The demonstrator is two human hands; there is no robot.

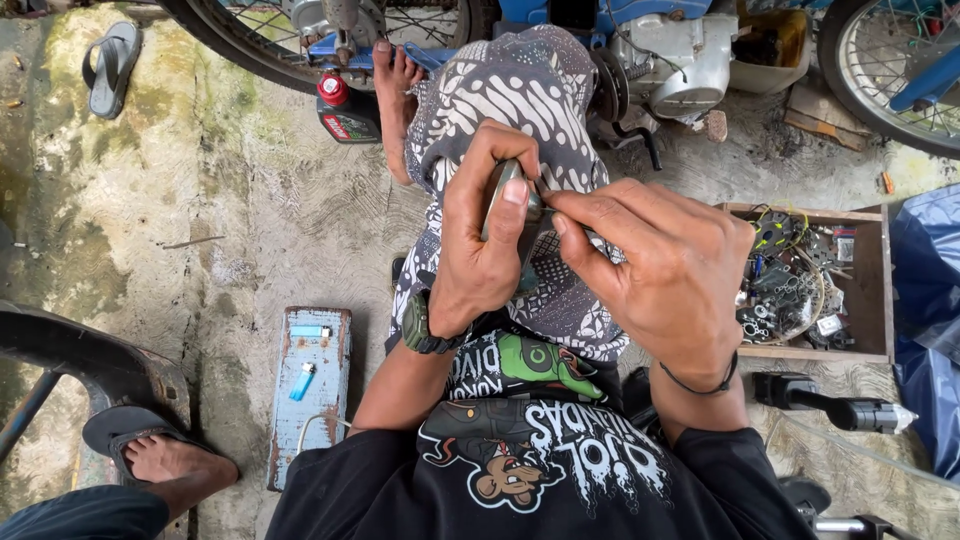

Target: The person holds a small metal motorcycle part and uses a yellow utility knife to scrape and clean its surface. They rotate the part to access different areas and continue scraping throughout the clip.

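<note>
Small flat grey metal part (pixel 503 190), curved edge, centre of frame over my patterned knee. Left hand (pixel 480 250) grip clamped on it, thumb across the face. Right hand (pixel 670 270) fingertips pinched together at its right edge, on something too small to tell. Looks like fitting or picking at that edge; next move needs a steady, fine pinch. Wooden parts tray (pixel 880 280) right, oil bottle (pixel 345 108) upper left, bare concrete floor (pixel 250 220).

Open-air motorbike repair spot: motorcycle (pixel 640 40), parts tray (pixel 868 290), oil bottle (pixel 345 108).
</note>
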